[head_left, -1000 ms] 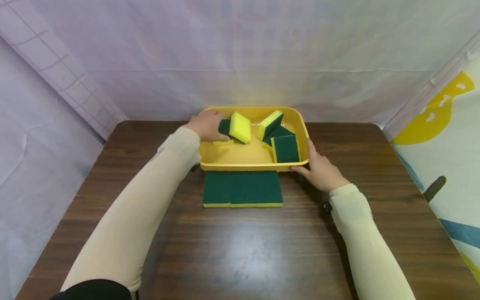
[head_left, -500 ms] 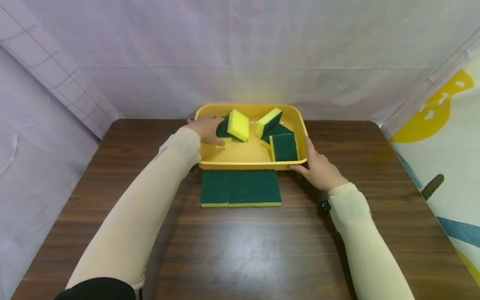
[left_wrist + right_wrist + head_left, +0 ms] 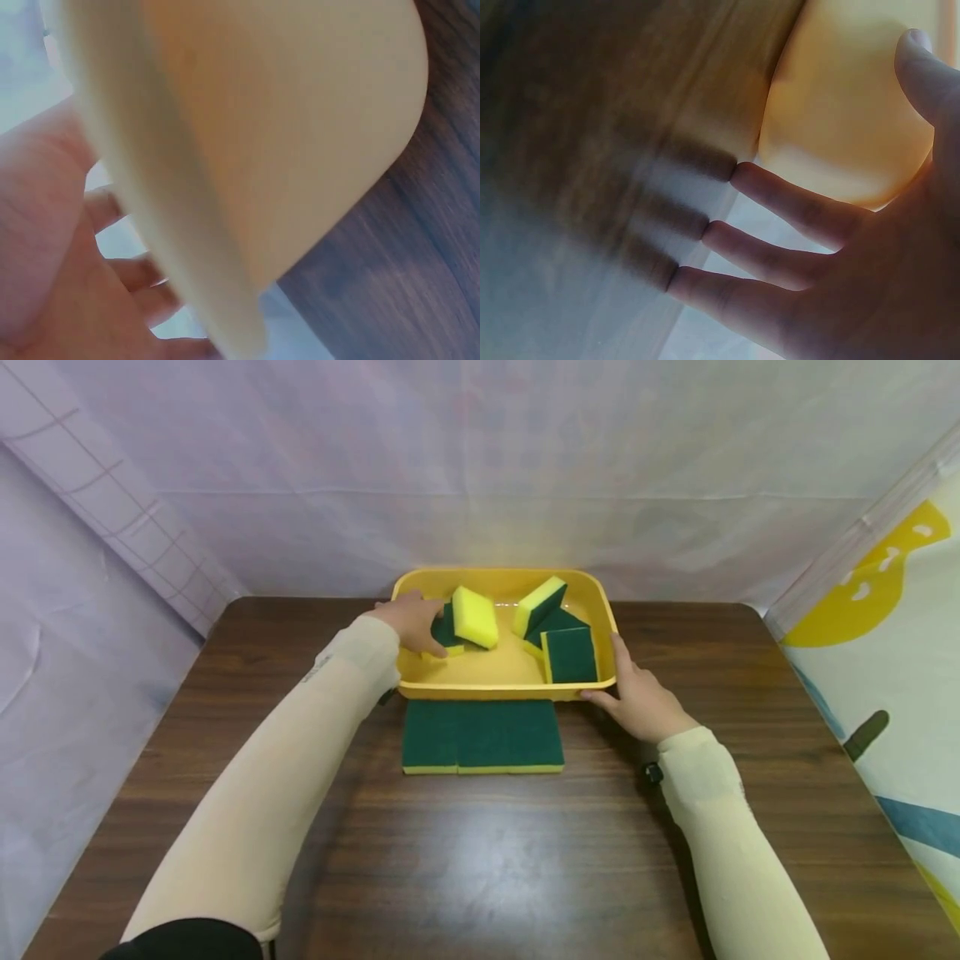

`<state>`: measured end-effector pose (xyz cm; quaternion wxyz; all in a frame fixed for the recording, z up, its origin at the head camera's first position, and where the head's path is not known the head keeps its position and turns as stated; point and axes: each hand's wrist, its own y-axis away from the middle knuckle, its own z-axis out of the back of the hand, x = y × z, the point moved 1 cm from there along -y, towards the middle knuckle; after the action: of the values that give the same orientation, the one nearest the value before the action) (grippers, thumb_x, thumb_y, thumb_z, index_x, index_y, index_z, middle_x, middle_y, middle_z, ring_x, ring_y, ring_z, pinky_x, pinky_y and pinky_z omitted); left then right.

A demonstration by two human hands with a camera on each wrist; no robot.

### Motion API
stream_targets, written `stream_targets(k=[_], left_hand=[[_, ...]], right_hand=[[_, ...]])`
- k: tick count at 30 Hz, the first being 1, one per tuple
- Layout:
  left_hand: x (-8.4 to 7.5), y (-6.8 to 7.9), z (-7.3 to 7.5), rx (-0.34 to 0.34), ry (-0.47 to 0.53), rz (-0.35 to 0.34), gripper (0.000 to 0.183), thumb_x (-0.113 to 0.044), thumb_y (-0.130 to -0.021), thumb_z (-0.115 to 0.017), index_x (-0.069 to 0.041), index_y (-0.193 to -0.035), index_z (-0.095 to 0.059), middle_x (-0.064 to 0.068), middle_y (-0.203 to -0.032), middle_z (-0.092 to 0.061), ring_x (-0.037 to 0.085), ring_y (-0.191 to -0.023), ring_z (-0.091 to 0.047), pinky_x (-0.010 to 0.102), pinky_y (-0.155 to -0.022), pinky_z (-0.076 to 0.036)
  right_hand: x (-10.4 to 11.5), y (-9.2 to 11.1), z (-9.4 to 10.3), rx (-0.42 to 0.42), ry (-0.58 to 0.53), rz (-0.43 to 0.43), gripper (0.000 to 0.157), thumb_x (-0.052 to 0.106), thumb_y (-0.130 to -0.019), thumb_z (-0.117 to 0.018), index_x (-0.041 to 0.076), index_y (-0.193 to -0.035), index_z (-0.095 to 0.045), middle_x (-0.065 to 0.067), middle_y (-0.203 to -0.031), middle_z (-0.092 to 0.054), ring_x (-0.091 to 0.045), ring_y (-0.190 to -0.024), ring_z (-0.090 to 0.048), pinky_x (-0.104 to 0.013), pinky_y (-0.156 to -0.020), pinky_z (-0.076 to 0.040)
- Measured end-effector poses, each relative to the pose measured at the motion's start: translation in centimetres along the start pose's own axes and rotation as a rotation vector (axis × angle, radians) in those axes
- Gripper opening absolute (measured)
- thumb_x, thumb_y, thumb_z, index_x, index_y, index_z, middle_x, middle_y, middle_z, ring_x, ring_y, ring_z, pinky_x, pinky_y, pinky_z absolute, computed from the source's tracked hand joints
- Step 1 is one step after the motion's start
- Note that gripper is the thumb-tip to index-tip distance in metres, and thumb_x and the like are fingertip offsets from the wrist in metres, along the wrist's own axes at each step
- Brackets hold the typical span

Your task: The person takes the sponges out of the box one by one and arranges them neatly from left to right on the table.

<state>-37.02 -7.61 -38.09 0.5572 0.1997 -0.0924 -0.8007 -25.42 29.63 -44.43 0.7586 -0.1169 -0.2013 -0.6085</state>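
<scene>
A yellow plastic basin (image 3: 510, 692) stands on the table with several green-and-yellow scouring sponges in it. My left hand (image 3: 408, 622) reaches over its left rim, thumb and fingers on either side of a sponge (image 3: 444, 628). A second sponge (image 3: 476, 617) leans against that one, yellow side up. In the left wrist view the basin wall hides my fingertips. At the front right corner, my right hand (image 3: 643, 700) rests against the basin's outside. The right wrist view shows the thumb on the wall and straight fingers (image 3: 780, 206) reaching down to the tabletop.
Directly before the basin lies a flat row of sponges (image 3: 483, 735), green faces up. More sponges (image 3: 572, 656) sit at the basin's right end, some tilted. Behind the wooden table (image 3: 480, 860) hangs a pale cloth (image 3: 480, 468).
The sponge at my left hand has shifted slightly toward me along with the thumb, and the leaning sponge has slid down a little. My right hand stays at the corner.
</scene>
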Motion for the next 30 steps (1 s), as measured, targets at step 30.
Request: stream_targets(k=[30], left_hand=[[-0.13,0.86,-0.51,-0.020,-0.006,-0.066,0.093,-0.050,-0.101,-0.076,-0.031,-0.175,-0.024,0.027,-0.169,-0.025,0.047,-0.156,-0.028,0.085,-0.116,-0.003]], right_hand=[[0.18,-0.27,-0.09,0.005,0.002,-0.003,0.112,0.055,-0.107,-0.063,0.011,-0.172,0.017,-0.040,-0.153,-0.048,-0.057,-0.131,-0.057,-0.072,-0.099,-0.051]])
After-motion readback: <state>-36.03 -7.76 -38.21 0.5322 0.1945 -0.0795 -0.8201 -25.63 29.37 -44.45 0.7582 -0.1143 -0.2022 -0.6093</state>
